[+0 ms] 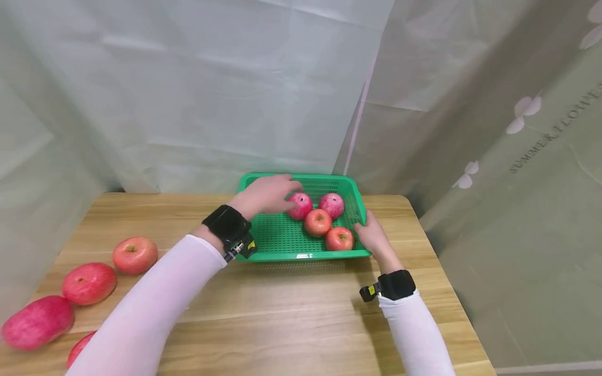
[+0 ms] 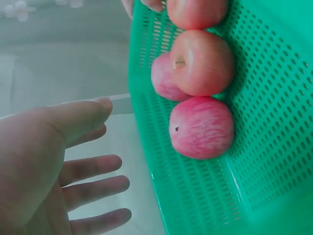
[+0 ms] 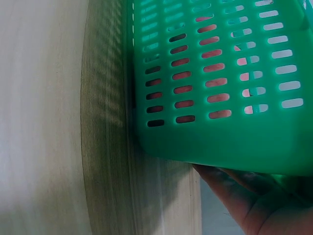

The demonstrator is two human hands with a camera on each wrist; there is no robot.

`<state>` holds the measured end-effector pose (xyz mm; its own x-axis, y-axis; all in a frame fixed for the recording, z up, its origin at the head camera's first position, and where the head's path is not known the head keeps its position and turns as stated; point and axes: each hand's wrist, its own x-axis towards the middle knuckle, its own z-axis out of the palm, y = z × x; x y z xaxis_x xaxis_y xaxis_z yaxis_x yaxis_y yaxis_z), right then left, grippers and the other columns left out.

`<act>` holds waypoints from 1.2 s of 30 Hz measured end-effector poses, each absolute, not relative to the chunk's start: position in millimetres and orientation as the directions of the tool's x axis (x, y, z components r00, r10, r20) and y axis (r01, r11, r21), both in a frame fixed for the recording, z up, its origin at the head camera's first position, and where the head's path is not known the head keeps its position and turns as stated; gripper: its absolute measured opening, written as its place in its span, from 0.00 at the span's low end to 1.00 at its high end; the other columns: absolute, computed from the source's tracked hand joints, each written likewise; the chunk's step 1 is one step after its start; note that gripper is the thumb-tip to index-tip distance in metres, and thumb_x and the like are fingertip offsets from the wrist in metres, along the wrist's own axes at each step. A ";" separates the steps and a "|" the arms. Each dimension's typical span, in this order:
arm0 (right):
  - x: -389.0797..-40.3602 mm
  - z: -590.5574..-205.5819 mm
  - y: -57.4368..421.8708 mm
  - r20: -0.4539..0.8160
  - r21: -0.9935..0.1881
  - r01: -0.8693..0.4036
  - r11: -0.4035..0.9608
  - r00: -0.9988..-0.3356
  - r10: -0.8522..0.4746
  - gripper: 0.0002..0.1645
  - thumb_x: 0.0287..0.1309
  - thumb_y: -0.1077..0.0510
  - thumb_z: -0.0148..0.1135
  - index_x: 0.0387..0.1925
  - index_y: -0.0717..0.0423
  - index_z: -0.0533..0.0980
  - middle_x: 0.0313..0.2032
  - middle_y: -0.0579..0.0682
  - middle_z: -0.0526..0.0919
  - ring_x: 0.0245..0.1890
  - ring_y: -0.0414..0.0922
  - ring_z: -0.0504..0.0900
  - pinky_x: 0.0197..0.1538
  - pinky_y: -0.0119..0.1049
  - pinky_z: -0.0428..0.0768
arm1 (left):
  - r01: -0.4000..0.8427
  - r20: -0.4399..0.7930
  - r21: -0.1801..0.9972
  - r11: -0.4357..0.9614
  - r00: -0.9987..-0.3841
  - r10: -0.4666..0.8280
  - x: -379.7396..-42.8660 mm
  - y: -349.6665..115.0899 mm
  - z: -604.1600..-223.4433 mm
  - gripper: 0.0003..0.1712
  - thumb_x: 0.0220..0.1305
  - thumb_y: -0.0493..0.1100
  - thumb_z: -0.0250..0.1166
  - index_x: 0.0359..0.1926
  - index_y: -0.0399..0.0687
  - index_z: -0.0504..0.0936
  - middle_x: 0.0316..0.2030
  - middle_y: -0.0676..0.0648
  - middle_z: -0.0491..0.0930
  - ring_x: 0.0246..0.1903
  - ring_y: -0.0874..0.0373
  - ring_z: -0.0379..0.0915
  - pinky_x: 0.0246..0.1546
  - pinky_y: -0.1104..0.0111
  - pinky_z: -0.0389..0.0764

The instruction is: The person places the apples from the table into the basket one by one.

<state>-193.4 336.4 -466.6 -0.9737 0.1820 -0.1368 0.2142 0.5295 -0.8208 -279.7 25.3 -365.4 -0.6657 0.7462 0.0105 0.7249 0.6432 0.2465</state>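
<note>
A green plastic basket [image 1: 277, 256] stands near the table's far edge. Inside lie two striped pinkish-red apples [image 2: 201, 128] and two smoother orange-red apples [image 1: 317, 223], grouped toward its right side. Over the basket's left part reaches my left hand [image 1: 269, 194]; in the left wrist view its fingers are spread, straight and hold nothing, close to the nearest striped apple. My right hand [image 1: 373, 235] grips the basket's right side, the thumb at the rim. In the right wrist view, that hand [image 3: 264, 205] lies against the basket's outer wall, its fingertips partly hidden.
On the table's left side are two red apples [image 1: 135, 255] [image 1: 89, 283], a deep pink oblong fruit [image 1: 38, 322] and another red fruit [image 1: 80, 349] partly hidden by my left sleeve. A pale curtain [image 1: 226, 94] hangs behind the wooden table [image 1: 282, 313].
</note>
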 end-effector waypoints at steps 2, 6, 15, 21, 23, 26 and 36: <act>-193.2 -465.9 336.4 -0.138 -0.823 0.214 0.527 -0.974 0.179 0.33 0.79 0.61 0.49 0.79 0.64 0.58 0.73 0.66 0.68 0.72 0.62 0.68 0.74 0.63 0.66 | 0.731 0.022 0.271 0.626 -0.655 0.755 -274.7 18.1 -363.2 0.27 0.75 0.50 0.66 0.70 0.47 0.81 0.63 0.43 0.80 0.61 0.47 0.78 0.58 0.50 0.82; -194.3 -464.8 336.5 -0.139 -0.823 0.212 0.527 -0.975 0.174 0.33 0.79 0.60 0.48 0.79 0.64 0.58 0.73 0.66 0.68 0.72 0.62 0.68 0.74 0.63 0.66 | 0.734 0.040 0.365 0.573 -0.627 0.778 -261.2 0.1 -360.7 0.28 0.76 0.53 0.67 0.70 0.46 0.80 0.66 0.43 0.80 0.67 0.47 0.75 0.65 0.50 0.77; -195.3 -463.0 340.8 -0.155 -0.807 0.227 0.545 -0.972 0.176 0.33 0.79 0.59 0.48 0.79 0.63 0.57 0.72 0.66 0.68 0.71 0.62 0.68 0.73 0.64 0.67 | 0.692 0.063 0.620 0.369 -0.513 0.856 -226.6 -37.6 -368.3 0.24 0.77 0.49 0.67 0.68 0.45 0.82 0.62 0.47 0.83 0.59 0.49 0.80 0.58 0.52 0.82; -193.5 -462.2 344.8 -0.162 -0.807 0.232 0.544 -0.971 0.174 0.33 0.80 0.59 0.48 0.79 0.62 0.56 0.72 0.66 0.68 0.70 0.62 0.69 0.72 0.63 0.68 | 0.657 0.037 0.671 0.343 -0.491 0.870 -207.6 -64.5 -381.1 0.25 0.78 0.52 0.66 0.68 0.46 0.81 0.62 0.50 0.83 0.58 0.52 0.80 0.55 0.55 0.84; -192.5 -461.4 345.8 -0.162 -0.806 0.232 0.545 -0.971 0.173 0.33 0.80 0.58 0.48 0.80 0.62 0.56 0.72 0.66 0.68 0.69 0.62 0.69 0.72 0.63 0.68 | 0.660 0.032 0.662 0.354 -0.497 0.867 -202.6 -75.7 -386.8 0.24 0.78 0.52 0.66 0.67 0.46 0.82 0.61 0.50 0.83 0.57 0.52 0.81 0.55 0.54 0.84; -190.9 -460.3 347.2 -0.166 -0.807 0.235 0.542 -0.971 0.174 0.34 0.80 0.58 0.48 0.80 0.62 0.55 0.72 0.66 0.68 0.69 0.62 0.69 0.72 0.63 0.68 | 0.668 0.033 0.641 0.378 -0.516 0.856 -194.8 -92.6 -394.4 0.22 0.78 0.51 0.66 0.65 0.47 0.83 0.60 0.50 0.84 0.56 0.51 0.81 0.54 0.52 0.85; -187.3 -459.2 349.6 -0.170 -0.809 0.239 0.538 -0.970 0.176 0.34 0.79 0.59 0.48 0.80 0.63 0.56 0.73 0.66 0.67 0.70 0.61 0.68 0.73 0.63 0.67 | 0.708 0.116 0.548 0.446 -0.592 0.797 -162.8 -134.7 -398.0 0.20 0.77 0.53 0.68 0.65 0.56 0.84 0.64 0.49 0.79 0.65 0.48 0.75 0.64 0.45 0.78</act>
<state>-187.3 349.6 -459.2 -0.9697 0.1759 -0.1698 0.2391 0.5375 -0.8086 -162.8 -134.7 -398.0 -0.5922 0.7974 0.1160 0.7077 0.4459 0.5480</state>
